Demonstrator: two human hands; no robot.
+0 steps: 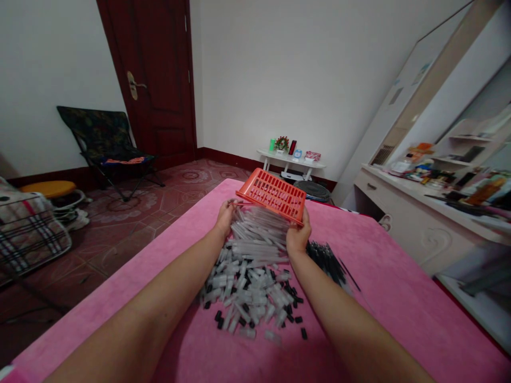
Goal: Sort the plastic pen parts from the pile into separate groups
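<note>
An orange-red slotted plastic basket [273, 194] is tilted over the far part of the pile, its slotted side toward me. My left hand [225, 217] is closed on its left rim. At its lower right corner, my right hand [300, 234] grips the edge. Just below the basket lie many clear plastic tubes that look like pen barrels [255, 250], partly blurred. Nearer to me spreads a heap of clear pen caps [255, 292] mixed with small black plugs [304, 333]. Beside my right forearm lies a bunch of thin black pen refills [327, 260].
Everything lies on a pink cloth-covered table [191, 250]. Behind it stands a low white shelf [293, 158] with small ornaments. A cluttered white dresser [423, 218] is on the right. A folding chair [99, 135] and a yellow-topped stool [48, 188] stand at left.
</note>
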